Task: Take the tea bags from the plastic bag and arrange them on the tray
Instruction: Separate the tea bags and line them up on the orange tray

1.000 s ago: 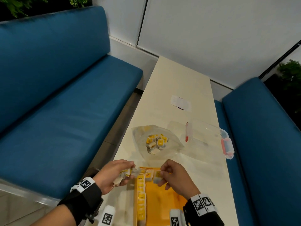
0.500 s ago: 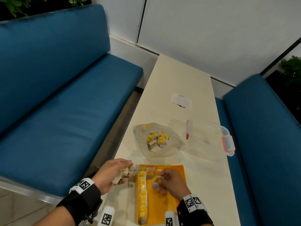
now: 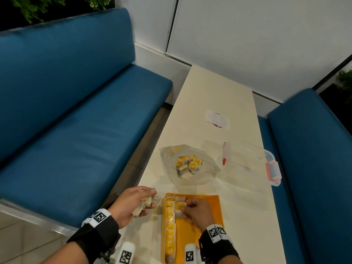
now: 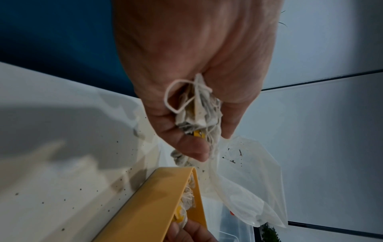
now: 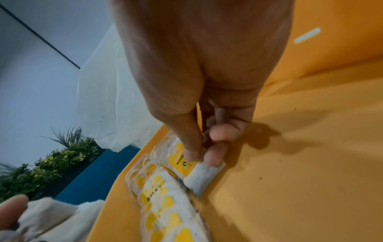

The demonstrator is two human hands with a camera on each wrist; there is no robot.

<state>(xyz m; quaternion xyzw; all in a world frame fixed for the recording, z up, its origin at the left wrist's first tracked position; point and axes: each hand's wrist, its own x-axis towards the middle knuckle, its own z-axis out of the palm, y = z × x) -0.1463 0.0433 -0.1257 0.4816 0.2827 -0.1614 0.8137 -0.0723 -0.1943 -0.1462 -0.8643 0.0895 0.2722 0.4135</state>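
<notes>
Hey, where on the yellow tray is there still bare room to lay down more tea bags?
The tray floor is bare to the right of the right hand, out to the right rim, and nearer the camera beside the tea bag column. The left edge is crowded: that column fills it, strings bunch at the far-left corner, and the left hand holds a bundle of tea bags just outside.

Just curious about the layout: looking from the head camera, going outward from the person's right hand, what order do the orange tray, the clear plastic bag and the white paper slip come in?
1. Orange tray, directly under the right hand.
2. Clear plastic bag, just beyond the tray.
3. White paper slip, far up the table.
</notes>
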